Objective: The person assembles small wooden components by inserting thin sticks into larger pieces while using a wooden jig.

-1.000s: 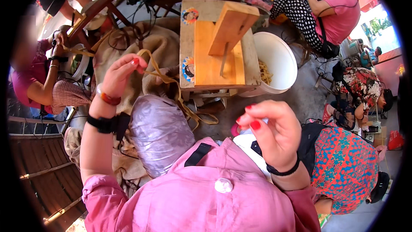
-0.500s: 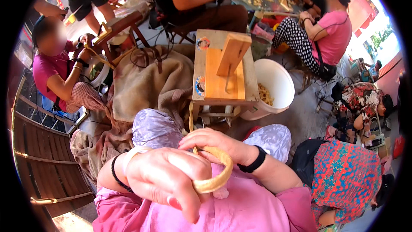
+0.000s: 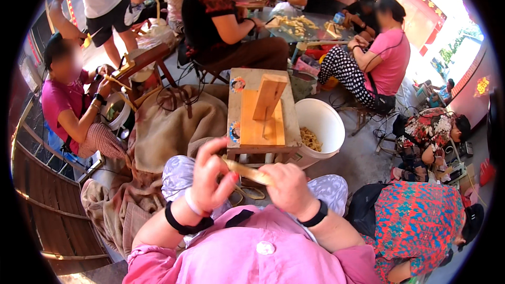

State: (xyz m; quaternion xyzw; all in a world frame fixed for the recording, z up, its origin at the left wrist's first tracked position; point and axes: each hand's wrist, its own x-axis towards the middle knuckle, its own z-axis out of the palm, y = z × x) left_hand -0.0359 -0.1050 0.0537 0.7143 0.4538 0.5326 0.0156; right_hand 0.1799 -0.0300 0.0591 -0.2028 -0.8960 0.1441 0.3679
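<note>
A tan, band-like strip (image 3: 249, 172) stretches between my hands in front of my lap, and a loop of it hangs below. My right hand (image 3: 288, 186) is closed around the strip's right part. My left hand (image 3: 209, 179) is beside its other end, thumb and index finger apart; whether the strip touches that palm is hard to see. Just beyond stands a small wooden table (image 3: 236, 106) bearing an orange-brown board with an upright wooden block (image 3: 269, 98) and a thin metal rod (image 3: 265, 121).
Right of the small table, a white bucket (image 3: 332, 121) contains tan scraps (image 3: 309, 139). Brown cloth (image 3: 176, 134) covers the floor area to the left. A co-worker in pink (image 3: 66, 100) sits at the left, another (image 3: 386, 55) at the right. A bent-over person (image 3: 418, 221) is close on my right.
My hands have moved away from my chest toward the small table and apart. The left fingers have spread, and the curved strip is now stretched straighter between the hands. The view has shifted.
</note>
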